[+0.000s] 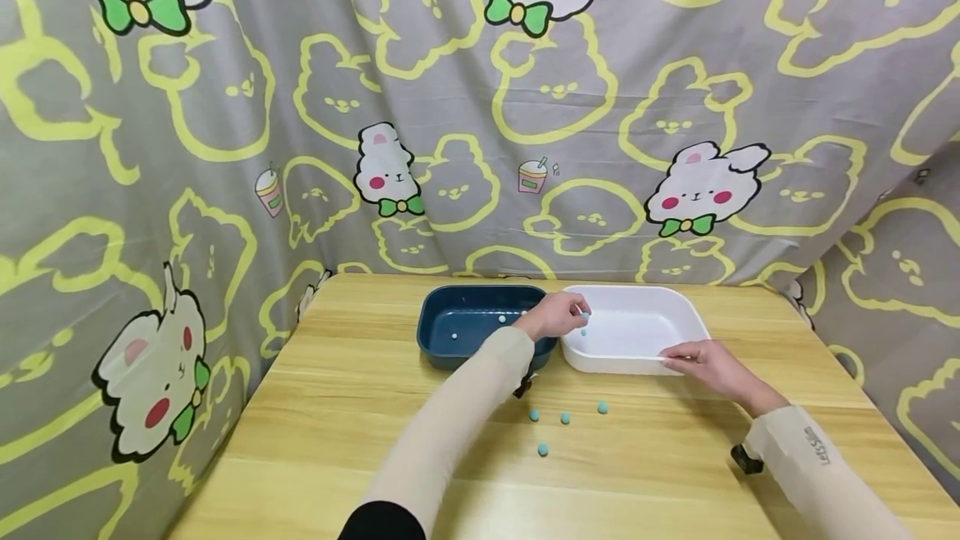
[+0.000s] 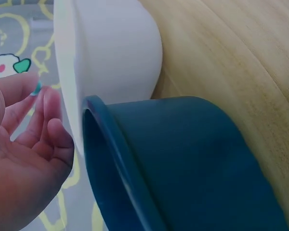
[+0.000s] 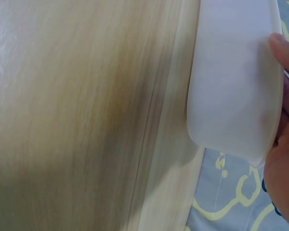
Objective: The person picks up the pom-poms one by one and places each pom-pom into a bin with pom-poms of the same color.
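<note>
Pinching a small blue ball (image 2: 37,88), the left hand (image 1: 553,316) is over the left end of the white tray (image 1: 645,319); the right hand (image 1: 707,361) grips its near rim. Four loose balls (image 1: 566,418) lie on the desk (image 1: 637,473) in front.

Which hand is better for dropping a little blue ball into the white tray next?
Probably the left hand: it already pinches a blue ball over the white tray. The right hand grips that tray's edge and holds no ball.
</note>
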Tool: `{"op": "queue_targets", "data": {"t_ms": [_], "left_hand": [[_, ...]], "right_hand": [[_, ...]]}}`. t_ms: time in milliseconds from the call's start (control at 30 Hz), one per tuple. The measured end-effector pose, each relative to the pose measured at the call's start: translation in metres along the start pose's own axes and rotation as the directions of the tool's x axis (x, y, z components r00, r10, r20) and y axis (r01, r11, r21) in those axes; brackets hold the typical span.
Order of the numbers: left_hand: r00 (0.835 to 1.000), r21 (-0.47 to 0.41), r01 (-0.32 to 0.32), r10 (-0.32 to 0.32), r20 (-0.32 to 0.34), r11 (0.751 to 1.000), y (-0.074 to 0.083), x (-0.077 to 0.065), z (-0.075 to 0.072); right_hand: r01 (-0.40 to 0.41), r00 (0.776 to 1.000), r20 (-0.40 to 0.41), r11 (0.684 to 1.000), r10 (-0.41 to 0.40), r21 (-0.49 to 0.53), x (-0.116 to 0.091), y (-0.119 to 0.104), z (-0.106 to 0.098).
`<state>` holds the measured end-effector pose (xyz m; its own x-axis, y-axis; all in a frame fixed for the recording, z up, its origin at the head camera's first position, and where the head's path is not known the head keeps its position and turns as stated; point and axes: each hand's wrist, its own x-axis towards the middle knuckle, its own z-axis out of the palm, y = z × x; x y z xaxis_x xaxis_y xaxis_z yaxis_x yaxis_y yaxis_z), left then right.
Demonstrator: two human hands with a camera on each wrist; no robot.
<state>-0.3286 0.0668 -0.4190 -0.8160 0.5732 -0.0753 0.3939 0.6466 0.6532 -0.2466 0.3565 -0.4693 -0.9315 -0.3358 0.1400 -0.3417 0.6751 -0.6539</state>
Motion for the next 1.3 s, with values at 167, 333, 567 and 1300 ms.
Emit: {"op": "queue_targets", "data": {"t_ms": [167, 333, 567, 1300], "left_hand": [[0.998, -0.013, 0.05, -0.051, -0.043, 0.999, -0.004, -0.001, 0.002], [0.994, -0.036, 0.086, -0.088, -0.068, 0.996, -0.009, -0.004, 0.004], [0.985, -0.078, 0.127, -0.135, -0.11, 0.989, -0.014, -0.004, 0.005], [0.985, -0.031, -0.165, 0.167, 0.04, 0.986, -0.013, -0.076, -0.013]], "right_hand": [[0.005, 1.0, 0.005, 1.0, -0.005, 0.0, 0.001, 0.0, 0.002], [0.008, 1.0, 0.02, 1.0, -0.009, 0.008, 0.002, 0.0, 0.004], [0.004, 1.0, 0.025, 1.0, -0.004, 0.006, 0.002, -0.004, 0.005], [-0.015, 1.0, 0.001, 0.999, 0.015, -0.043, 0.0, -0.003, 0.0]]}}
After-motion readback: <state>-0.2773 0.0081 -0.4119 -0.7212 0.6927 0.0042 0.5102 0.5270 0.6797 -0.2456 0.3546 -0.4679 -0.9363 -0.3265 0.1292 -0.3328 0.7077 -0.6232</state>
